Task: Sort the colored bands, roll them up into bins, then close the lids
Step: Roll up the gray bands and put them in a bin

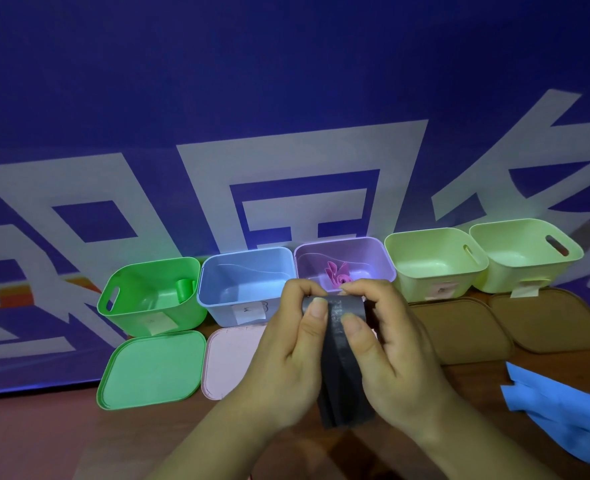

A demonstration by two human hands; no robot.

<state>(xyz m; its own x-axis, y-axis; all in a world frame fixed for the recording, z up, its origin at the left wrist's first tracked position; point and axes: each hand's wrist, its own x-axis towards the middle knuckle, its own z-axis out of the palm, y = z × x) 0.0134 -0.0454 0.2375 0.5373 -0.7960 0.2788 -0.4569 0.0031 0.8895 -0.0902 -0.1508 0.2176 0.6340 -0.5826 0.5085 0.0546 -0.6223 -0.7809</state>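
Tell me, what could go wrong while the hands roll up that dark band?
The roll might spring open: the left hand and right hand pinch only the top of the dark band, and its long tail hangs loose. It might also land in the wrong bin: no bin is dark, and the left yellow-green bin and right yellow-green bin look alike.

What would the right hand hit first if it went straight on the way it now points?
Probably the purple bin, just beyond its fingertips. The right hand, gripping the dark band, points forward and slightly left at it; its height above the rim is unclear.
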